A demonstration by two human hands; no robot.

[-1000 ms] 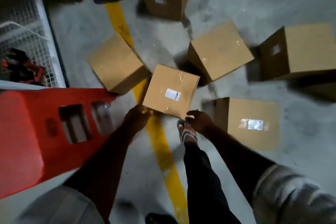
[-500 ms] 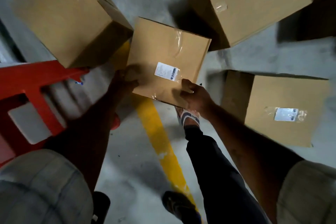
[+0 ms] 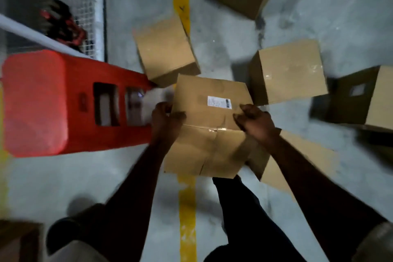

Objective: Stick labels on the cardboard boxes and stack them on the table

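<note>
One box [image 3: 204, 147] held up, left hand [image 3: 164, 117] and right hand [image 3: 255, 122] gripping its edges; label [image 3: 219, 102] stuck on. Other boxes [image 3: 164, 49] lie on floor [image 3: 319, 17]; no stack in view. Most stacking probably left.

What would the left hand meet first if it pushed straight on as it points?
The left hand grips the held box; beyond it, likely the unlabelled box on the floor, though that one probably lies lower.
</note>
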